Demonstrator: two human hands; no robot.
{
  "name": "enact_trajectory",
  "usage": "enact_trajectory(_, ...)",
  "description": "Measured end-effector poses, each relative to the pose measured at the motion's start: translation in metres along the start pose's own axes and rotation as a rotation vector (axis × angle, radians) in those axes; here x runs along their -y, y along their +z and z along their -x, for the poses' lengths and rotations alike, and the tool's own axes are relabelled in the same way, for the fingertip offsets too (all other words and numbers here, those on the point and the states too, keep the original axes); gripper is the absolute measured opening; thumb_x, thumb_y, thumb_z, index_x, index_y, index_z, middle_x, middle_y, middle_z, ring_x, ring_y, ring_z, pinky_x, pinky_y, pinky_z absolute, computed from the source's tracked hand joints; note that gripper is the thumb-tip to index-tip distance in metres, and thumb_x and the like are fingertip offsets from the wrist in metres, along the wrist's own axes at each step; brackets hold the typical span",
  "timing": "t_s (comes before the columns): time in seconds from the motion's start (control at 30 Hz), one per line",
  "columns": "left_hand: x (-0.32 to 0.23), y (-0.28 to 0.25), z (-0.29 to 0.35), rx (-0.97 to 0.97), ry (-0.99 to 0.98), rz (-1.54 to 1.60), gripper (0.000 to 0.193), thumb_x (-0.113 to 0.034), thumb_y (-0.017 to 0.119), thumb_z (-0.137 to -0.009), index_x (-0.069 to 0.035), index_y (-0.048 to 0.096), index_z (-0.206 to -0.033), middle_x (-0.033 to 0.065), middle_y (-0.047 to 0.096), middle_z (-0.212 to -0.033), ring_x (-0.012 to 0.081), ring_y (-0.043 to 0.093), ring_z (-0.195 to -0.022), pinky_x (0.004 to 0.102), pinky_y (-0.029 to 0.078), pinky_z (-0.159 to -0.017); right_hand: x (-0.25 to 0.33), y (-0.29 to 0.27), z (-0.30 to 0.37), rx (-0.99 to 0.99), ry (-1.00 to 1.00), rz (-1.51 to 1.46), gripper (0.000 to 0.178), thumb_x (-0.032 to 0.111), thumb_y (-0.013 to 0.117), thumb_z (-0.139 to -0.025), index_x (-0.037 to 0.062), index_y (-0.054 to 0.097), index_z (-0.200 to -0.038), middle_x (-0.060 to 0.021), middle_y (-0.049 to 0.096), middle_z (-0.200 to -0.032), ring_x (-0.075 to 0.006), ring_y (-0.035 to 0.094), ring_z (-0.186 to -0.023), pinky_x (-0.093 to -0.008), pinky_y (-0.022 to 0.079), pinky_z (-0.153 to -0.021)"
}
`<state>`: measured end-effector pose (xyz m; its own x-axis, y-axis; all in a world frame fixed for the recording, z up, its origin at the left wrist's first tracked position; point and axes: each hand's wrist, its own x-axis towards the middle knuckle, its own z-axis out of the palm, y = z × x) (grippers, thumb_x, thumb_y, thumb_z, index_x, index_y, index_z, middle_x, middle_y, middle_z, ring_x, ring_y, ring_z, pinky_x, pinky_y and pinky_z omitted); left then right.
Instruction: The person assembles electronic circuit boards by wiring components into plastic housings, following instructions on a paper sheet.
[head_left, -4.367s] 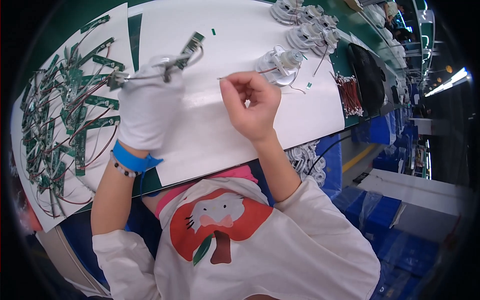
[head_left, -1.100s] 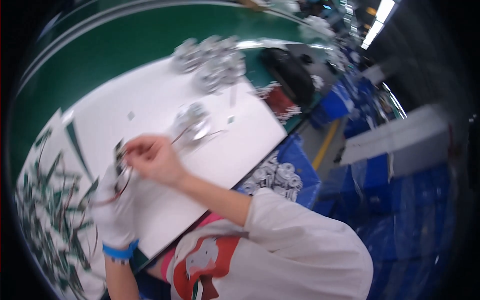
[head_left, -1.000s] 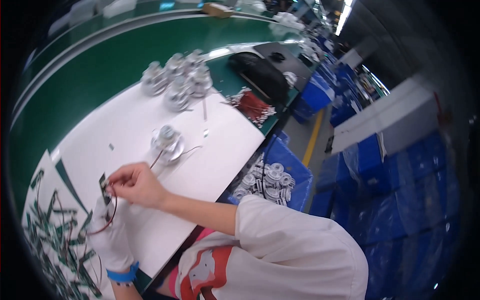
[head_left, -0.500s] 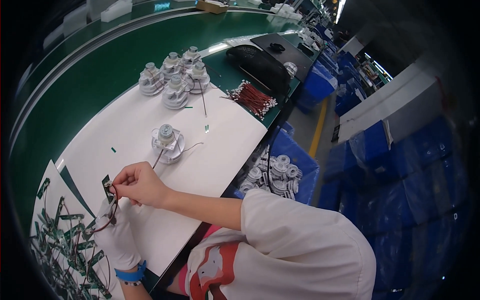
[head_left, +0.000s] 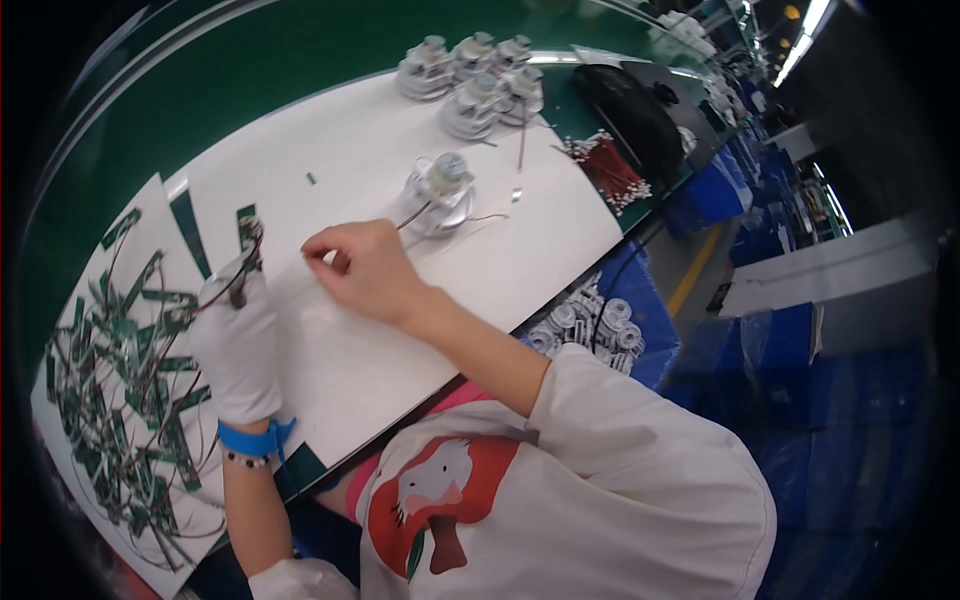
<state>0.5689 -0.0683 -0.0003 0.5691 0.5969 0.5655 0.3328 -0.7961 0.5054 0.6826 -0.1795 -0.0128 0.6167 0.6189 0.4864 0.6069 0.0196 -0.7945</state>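
My left hand (head_left: 238, 345), in a white glove with a blue wrist strap, is closed on a small green circuit board (head_left: 247, 222) with a dark red wire looping from it. To its right, my bare right hand (head_left: 368, 268) is held over the white sheet, thumb and fingertips pinched together. Whatever may be between them is too small to see. Just beyond that hand stands a white plastic motor unit (head_left: 441, 193) with a round metal top. One of its wires runs toward the right hand and disappears behind it; another thin wire lies to the right.
Many wired circuit boards (head_left: 128, 400) lie heaped at the left. Several more motor units (head_left: 474, 103) stand at the back, near red wire bundles (head_left: 612, 172) and a black bag (head_left: 630, 118). Below the right table edge, a blue bin (head_left: 650, 310) holds white plastic parts.
My right hand has moved away from the circuit board, to the right. The left hand still holds the board. The whole view has shifted, so the table sits farther right and higher.
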Motion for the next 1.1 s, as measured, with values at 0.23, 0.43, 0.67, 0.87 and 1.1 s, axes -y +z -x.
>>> enact_trajectory(0.23,-0.008,-0.004,-0.002,0.204,-0.468,0.447,0.017,-0.012,0.056,-0.074,0.002,0.06,-0.081,0.0073,0.058,-0.061,0.0129,0.056,-0.049,0.0246,0.041,-0.044,0.007,-0.024,0.024,0.13,0.049,-0.066,0.015,0.001,0.057,-0.072,-0.0017,0.061,-0.086,-0.0108,0.063,-0.077,-0.0132,0.058,-0.049,-0.0213,0.047,-0.043)
enact_trajectory(0.43,-0.025,-0.006,-0.002,0.436,-0.697,0.803,0.023,-0.014,0.054,-0.076,0.007,0.055,-0.086,0.0056,0.057,-0.063,0.0092,0.054,-0.047,0.0197,0.042,-0.041,0.016,-0.05,0.028,0.115,0.746,-0.248,0.039,0.007,0.057,-0.077,-0.0061,0.044,-0.111,-0.008,0.06,-0.074,-0.0122,0.055,-0.047,-0.0226,0.043,-0.036)
enact_trajectory(0.67,-0.002,0.005,0.008,0.435,-0.517,0.665,0.02,-0.018,0.05,-0.074,0.001,0.058,-0.071,0.0157,0.056,-0.054,0.0241,0.059,-0.049,0.0335,0.047,-0.05,-0.01,-0.032,0.022,0.115,0.719,-0.742,0.019,0.014,0.05,-0.085,-0.0015,0.053,-0.096,-0.0032,0.052,-0.067,-0.0078,0.047,-0.043,-0.0216,0.042,-0.035)
enact_trajectory(0.87,-0.007,-0.007,0.004,0.521,-0.592,0.819,0.021,-0.014,0.052,-0.076,0.005,0.056,-0.082,0.0099,0.058,-0.057,0.0139,0.058,-0.048,0.0258,0.048,-0.046,-0.003,-0.03,0.024,0.184,0.71,-0.707,0.019,0.01,0.049,-0.085,-0.0026,0.055,-0.097,-0.006,0.056,-0.074,-0.0083,0.049,-0.046,-0.0221,0.043,-0.038)
enact_trajectory(1.1,-0.002,-0.006,0.008,0.443,-0.472,0.687,0.021,-0.018,0.054,-0.075,0.001,0.058,-0.08,0.0133,0.058,-0.059,0.0196,0.059,-0.05,0.0296,0.047,-0.049,-0.014,-0.027,0.02,0.267,0.593,-0.584,0.019,0.006,0.049,-0.084,-0.0038,0.056,-0.099,-0.0058,0.056,-0.077,-0.0075,0.047,-0.049,-0.0198,0.041,-0.04)
